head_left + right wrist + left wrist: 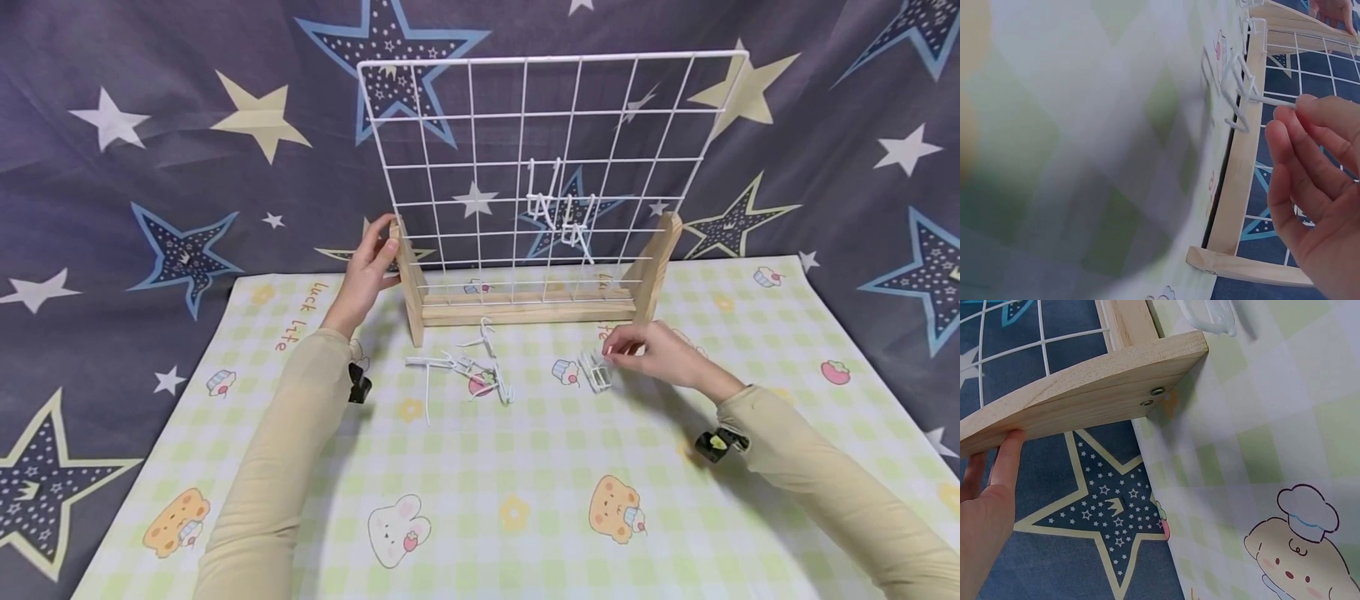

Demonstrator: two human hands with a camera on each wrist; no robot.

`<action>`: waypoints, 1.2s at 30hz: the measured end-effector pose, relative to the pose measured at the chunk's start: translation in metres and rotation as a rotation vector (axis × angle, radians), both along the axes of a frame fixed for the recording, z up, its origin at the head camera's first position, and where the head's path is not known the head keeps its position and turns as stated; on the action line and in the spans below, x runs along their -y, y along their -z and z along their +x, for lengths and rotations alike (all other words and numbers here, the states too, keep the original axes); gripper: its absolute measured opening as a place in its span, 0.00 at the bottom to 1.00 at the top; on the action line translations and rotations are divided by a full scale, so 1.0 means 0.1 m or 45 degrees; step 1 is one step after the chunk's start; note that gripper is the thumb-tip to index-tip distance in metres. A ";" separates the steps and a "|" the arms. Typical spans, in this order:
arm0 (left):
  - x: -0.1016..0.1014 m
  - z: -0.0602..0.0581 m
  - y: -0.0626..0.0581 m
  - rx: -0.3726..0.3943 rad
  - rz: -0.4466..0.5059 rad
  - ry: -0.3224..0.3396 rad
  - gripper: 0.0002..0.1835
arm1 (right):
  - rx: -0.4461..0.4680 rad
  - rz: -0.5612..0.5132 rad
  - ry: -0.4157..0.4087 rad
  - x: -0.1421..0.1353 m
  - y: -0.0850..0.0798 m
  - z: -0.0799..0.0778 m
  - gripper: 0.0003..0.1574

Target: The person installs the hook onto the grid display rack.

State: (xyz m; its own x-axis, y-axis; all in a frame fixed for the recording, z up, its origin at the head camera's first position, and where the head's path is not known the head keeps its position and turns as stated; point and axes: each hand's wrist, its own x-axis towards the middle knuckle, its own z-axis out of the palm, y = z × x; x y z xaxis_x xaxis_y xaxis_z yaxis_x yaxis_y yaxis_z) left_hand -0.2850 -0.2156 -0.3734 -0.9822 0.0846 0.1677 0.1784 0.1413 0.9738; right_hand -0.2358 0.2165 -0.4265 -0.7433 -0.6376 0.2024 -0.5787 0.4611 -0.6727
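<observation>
R hand (656,354) pinching a white hook (597,375), L hand (367,271) on wooden post (409,283).
On my feed: R thumb + fingertips nip hook's prong, in front of rack (519,201); can't tell if it's touching cloth (540,450). L fingers fairly straight vs. post. Loose hooks (467,365) nr post.

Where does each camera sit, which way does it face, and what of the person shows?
Head: on the head, looking forward and down at the white wire grid and tablecloth; both sleeves, the left hand and right hand show.
Left wrist: on that wrist, facing the outer face of the wooden side post; part of the left hand shows, touching it.
Right wrist: on that wrist, looking across the tablecloth to a white hook pinched in the right fingers; left hand in the top right corner.
Shared: both wrist views show grid, post and left hand.
</observation>
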 end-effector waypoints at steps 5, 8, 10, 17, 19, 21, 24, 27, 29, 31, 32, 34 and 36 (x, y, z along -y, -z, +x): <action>0.00 0.00 0.01 0.003 0.004 -0.006 0.28 | 0.048 -0.006 -0.012 0.01 0.06 0.01 0.05; 0.00 -0.01 0.02 -0.003 0.007 -0.008 0.28 | 0.067 -0.004 -0.007 0.02 0.08 0.01 0.06; 0.00 -0.02 0.03 -0.010 0.010 -0.009 0.27 | 0.075 -0.003 -0.005 0.03 0.09 0.01 0.06; 0.00 -0.03 0.04 -0.030 0.014 -0.004 0.27 | 0.119 0.011 0.010 0.03 0.12 0.01 0.06; 0.00 -0.03 0.04 -0.030 0.015 -0.001 0.27 | 0.129 0.002 0.012 0.02 0.14 0.01 0.06; 0.01 -0.03 0.04 -0.028 0.015 0.002 0.27 | 0.141 -0.002 0.017 0.00 0.16 0.01 0.07; 0.01 -0.03 0.03 -0.025 0.017 0.007 0.27 | 0.146 -0.007 0.018 -0.01 0.20 0.01 0.07; 0.00 -0.03 0.03 -0.022 0.010 0.009 0.27 | 0.120 -0.007 0.029 -0.01 0.24 0.02 0.07; 0.00 -0.02 0.03 -0.022 0.010 0.009 0.27 | 0.101 -0.005 0.048 0.00 0.25 0.02 0.08; 0.00 -0.02 0.03 -0.023 0.012 0.010 0.27 | 0.095 -0.002 0.074 0.00 0.27 0.01 0.09; 0.00 -0.03 0.03 -0.023 0.013 0.010 0.27 | 0.101 -0.003 0.085 0.00 0.27 0.01 0.09; 0.00 -0.03 0.03 -0.024 0.016 0.009 0.27 | 0.123 0.004 0.114 0.01 0.29 0.01 0.09; 0.01 -0.03 0.03 -0.023 0.015 0.007 0.27 | 0.155 0.012 0.148 0.01 0.30 0.01 0.09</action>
State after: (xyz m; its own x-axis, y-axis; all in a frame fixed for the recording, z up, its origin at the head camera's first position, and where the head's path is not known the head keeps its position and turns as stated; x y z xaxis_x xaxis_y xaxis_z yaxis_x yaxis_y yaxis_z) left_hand -0.2877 -0.2162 -0.3762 -0.9785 0.0879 0.1867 0.1970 0.1288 0.9719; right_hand -0.2352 0.2152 -0.4561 -0.8309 -0.5472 0.1006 -0.4353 0.5267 -0.7302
